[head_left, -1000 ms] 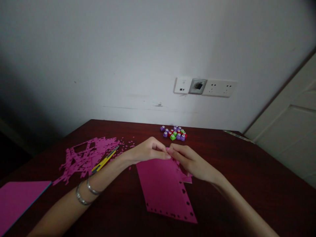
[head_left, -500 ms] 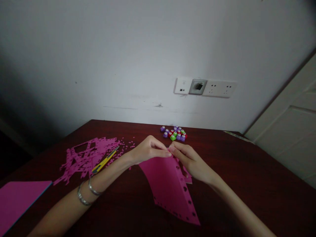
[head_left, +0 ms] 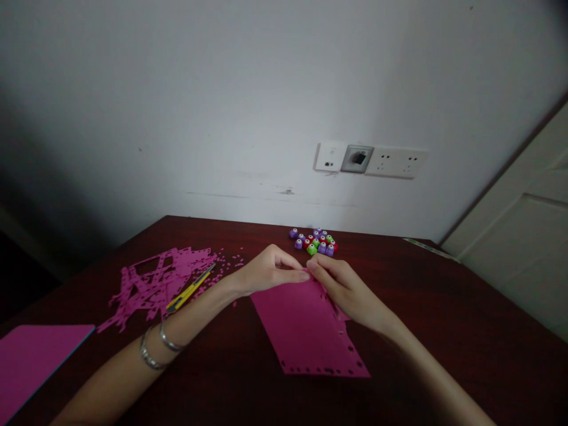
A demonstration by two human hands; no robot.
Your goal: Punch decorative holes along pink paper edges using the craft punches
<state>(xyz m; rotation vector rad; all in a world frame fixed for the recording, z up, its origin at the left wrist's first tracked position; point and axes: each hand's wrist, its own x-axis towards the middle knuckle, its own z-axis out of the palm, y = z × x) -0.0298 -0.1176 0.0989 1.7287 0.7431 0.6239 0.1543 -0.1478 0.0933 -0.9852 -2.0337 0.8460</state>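
A pink sheet of paper (head_left: 302, 331) with small punched shapes along its lower and right edges hangs between my hands. My left hand (head_left: 270, 272) pinches its upper edge between thumb and fingers. Close beside it, my right hand (head_left: 344, 287) grips the same edge near the upper right corner, thumb on top. The fingertips of the two hands almost meet. Part of another pink piece shows below my right hand, mostly hidden behind it.
Several small purple, red and green craft punches (head_left: 317, 241) stand near the wall. On the left lie pink punched strips (head_left: 164, 278), scattered paper bits and a yellow utility knife (head_left: 190, 291). A pink stack of sheets (head_left: 39, 361) lies at the left edge of the dark red table (head_left: 421, 307).
The sheet's lower part has swung up and away and now looks flatter, its bottom edge nearly level. Both hands keep their pinch in almost the same place.
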